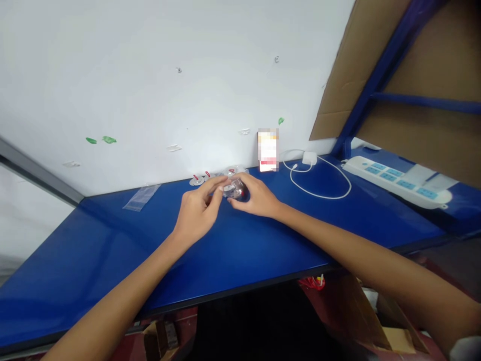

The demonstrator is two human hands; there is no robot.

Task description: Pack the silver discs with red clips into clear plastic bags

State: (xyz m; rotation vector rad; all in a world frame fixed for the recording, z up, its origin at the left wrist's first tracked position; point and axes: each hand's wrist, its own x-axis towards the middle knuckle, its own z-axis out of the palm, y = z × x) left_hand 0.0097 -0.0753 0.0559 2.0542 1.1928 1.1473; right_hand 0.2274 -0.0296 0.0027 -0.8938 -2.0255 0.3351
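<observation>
Between my hands, above the blue tabletop, is a shiny clear plastic item [235,189] with a spot of red on its right side. Its exact kind is hard to make out. My right hand [259,195] curls round its right side, thumb below and fingers above. My left hand [201,208] is closed at its left edge, thumb and fingertips pinched against it. Just behind my fingers lie several round clear discs with red hooks [196,180], close to the wall. A crumpled clear plastic piece [240,169] is partly hidden behind my hands.
A flat clear bag [142,197] lies at the left on the blue table [240,260]. A lit phone-like screen [268,150] leans on the wall. To the right are a white charger with cable [309,158] and a power strip [398,181]. Cardboard boxes [161,340] stand below.
</observation>
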